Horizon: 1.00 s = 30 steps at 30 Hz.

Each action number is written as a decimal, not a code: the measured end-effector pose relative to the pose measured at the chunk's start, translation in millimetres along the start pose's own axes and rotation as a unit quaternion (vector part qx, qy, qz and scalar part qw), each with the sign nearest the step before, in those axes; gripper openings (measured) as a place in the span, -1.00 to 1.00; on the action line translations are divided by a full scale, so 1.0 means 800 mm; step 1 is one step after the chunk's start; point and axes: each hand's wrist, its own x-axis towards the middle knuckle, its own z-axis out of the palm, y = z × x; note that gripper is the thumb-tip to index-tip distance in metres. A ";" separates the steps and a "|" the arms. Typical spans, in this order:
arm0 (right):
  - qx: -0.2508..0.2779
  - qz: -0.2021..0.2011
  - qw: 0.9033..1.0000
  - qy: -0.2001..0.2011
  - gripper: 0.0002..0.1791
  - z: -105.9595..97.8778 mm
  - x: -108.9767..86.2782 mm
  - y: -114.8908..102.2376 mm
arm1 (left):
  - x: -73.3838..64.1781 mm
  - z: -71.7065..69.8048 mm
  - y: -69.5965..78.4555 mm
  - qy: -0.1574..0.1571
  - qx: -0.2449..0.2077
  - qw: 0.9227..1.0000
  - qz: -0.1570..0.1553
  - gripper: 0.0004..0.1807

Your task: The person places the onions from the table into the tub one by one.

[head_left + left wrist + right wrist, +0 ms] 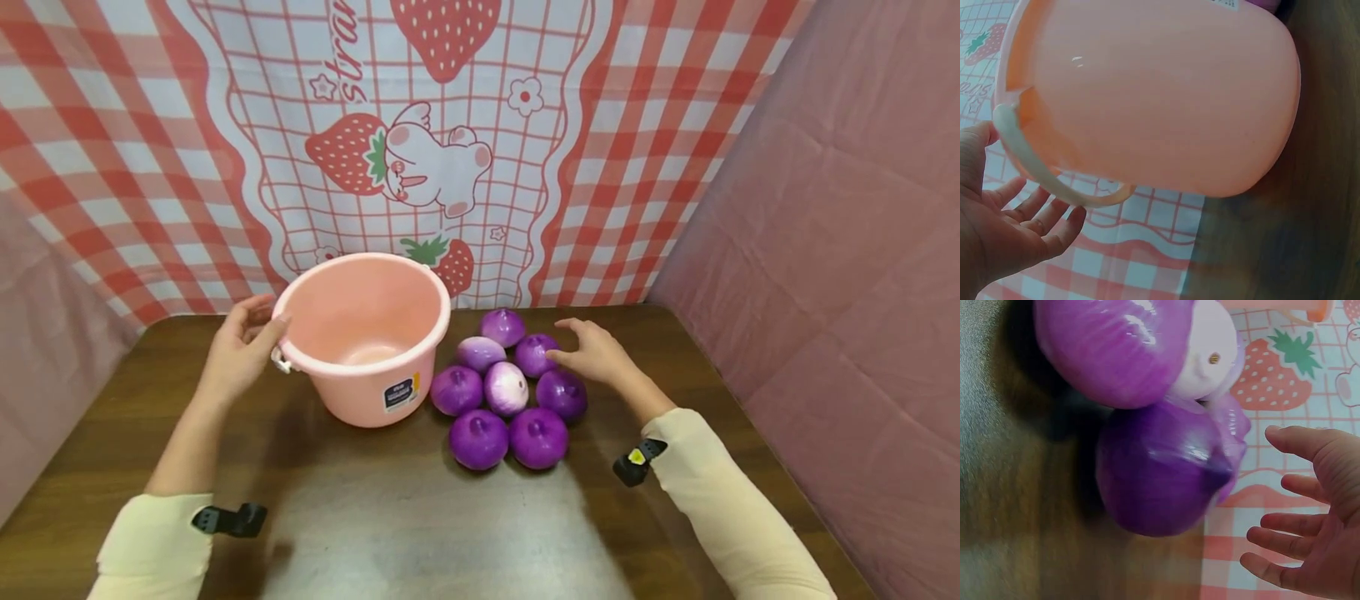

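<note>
Leftward, bucket (pixel 371 396): mouth up, axis vertical.
Onions (pixel 478 442): tips mostly up.
Left hand (pixel 236 350): spread, at bucket.
Right hand (pixel 598 354): spread, empty, onions between it and bucket.

The pink bucket (pixel 337 396) stands upright, mouth up, its rim at my left hand (pixel 236 350). Eight onions (pixel 506 388), purple, the middle one largely white, sit clustered left of my right hand (pixel 596 354), one just beside its thumb.
</note>
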 end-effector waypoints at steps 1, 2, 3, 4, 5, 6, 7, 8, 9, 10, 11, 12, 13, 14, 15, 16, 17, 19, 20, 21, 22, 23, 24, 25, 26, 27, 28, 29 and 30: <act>0.001 0.000 1.000 0.000 -0.31 0.004 0.002 0.001 | 0.000 0.001 -0.001 -0.001 -0.001 1.000 -0.002 -0.38; 0.003 0.001 1.000 0.001 -0.30 0.007 0.003 0.002 | -0.001 0.003 -0.001 -0.002 -0.004 1.000 -0.005 -0.37; 0.004 0.000 1.000 0.002 -0.30 0.010 0.005 0.003 | -0.001 0.004 -0.002 -0.002 -0.006 1.000 -0.006 -0.37; 0.005 -0.001 1.000 0.003 -0.30 0.013 0.007 0.004 | -0.001 0.005 -0.003 -0.002 -0.009 1.000 -0.008 -0.38; 0.007 -0.001 1.000 0.004 -0.30 0.016 0.008 0.005 | -0.001 0.006 -0.004 -0.001 -0.010 1.000 -0.010 -0.38; 0.011 0.001 1.000 0.004 -0.30 0.018 0.010 0.006 | -0.001 0.008 -0.004 0.001 -0.011 1.000 -0.012 -0.39; 0.014 0.002 1.000 0.003 -0.30 0.020 0.011 0.007 | -0.001 0.009 -0.005 0.004 -0.013 1.000 -0.015 -0.40; 0.019 0.004 1.000 0.001 -0.30 0.021 0.012 0.008 | -0.001 0.011 -0.006 0.007 -0.016 1.000 -0.017 -0.41; 0.025 0.007 1.000 -0.002 -0.30 0.023 0.013 0.009 | -0.001 0.012 -0.007 0.011 -0.018 1.000 -0.020 -0.42; 0.030 0.009 1.000 -0.004 -0.30 0.024 0.014 0.009 | -0.001 0.014 -0.007 0.016 -0.022 0.999 -0.022 -0.43; 0.033 0.011 0.999 -0.007 -0.30 0.026 0.014 0.010 | 0.000 0.016 -0.008 0.020 -0.027 0.999 -0.025 -0.44; 0.037 0.013 0.999 -0.008 -0.30 0.027 0.015 0.010 | 0.000 0.017 -0.009 0.023 -0.032 0.999 -0.027 -0.44; 0.040 0.014 0.999 -0.010 -0.30 0.029 0.015 0.010 | 0.000 0.019 -0.009 0.027 -0.036 0.999 -0.030 -0.45; 0.042 0.016 0.999 -0.011 -0.29 0.031 0.015 0.011 | 0.000 0.020 -0.010 0.030 -0.040 0.998 -0.032 -0.46; 0.044 0.017 0.999 -0.012 -0.29 0.032 0.015 0.011 | -0.001 0.021 -0.010 0.032 -0.045 0.998 -0.034 -0.46; 0.046 0.017 0.999 -0.011 -0.29 0.034 0.016 0.011 | -0.001 0.022 -0.010 0.033 -0.048 0.998 -0.035 -0.46; 0.046 0.015 0.999 -0.011 -0.28 0.035 0.016 0.011 | -0.001 0.022 -0.010 0.034 -0.049 0.998 -0.035 -0.46; 0.050 0.015 0.999 -0.010 -0.27 0.038 0.017 0.011 | -0.001 0.022 -0.010 0.034 -0.053 0.997 -0.036 -0.46; 0.051 0.014 0.999 -0.009 -0.26 0.040 0.018 0.011 | -0.001 0.021 -0.010 0.031 -0.055 0.997 -0.035 -0.46; 0.053 0.012 0.998 -0.009 -0.25 0.041 0.018 0.011 | -0.001 0.021 -0.010 0.029 -0.059 0.997 -0.036 -0.46; 0.054 0.011 0.998 -0.009 -0.25 0.042 0.019 0.012 | -0.001 0.021 -0.010 0.027 -0.061 0.997 -0.035 -0.45; 0.054 0.011 0.998 -0.011 -0.24 0.044 0.020 0.012 | -0.001 0.021 -0.010 0.025 -0.064 0.997 -0.034 -0.45; 0.056 0.013 0.998 -0.012 -0.23 0.045 0.021 0.012 | -0.001 0.020 -0.010 0.024 -0.066 0.997 -0.035 -0.45; 0.056 0.016 0.998 -0.013 -0.23 0.047 0.022 0.013 | 0.000 0.020 -0.010 0.022 -0.068 0.997 -0.036 -0.45; 0.058 0.017 0.998 -0.014 -0.22 0.049 0.023 0.013 | -0.001 0.020 -0.010 0.021 -0.069 0.997 -0.038 -0.44; 0.058 0.019 0.998 -0.015 -0.21 0.051 0.024 0.013 | -0.001 0.020 -0.010 0.021 -0.069 0.997 -0.039 -0.45; 0.058 0.020 0.998 -0.016 -0.21 0.053 0.024 0.014 | -0.001 0.020 -0.010 0.021 -0.069 0.997 -0.040 -0.44; 0.057 0.020 0.998 -0.016 -0.20 0.054 0.025 0.014 | -0.001 0.020 -0.011 0.020 -0.069 0.996 -0.043 -0.44; 0.058 0.021 0.998 -0.016 -0.20 0.055 0.025 0.014 | -0.001 0.020 -0.011 0.020 -0.069 0.996 -0.046 -0.44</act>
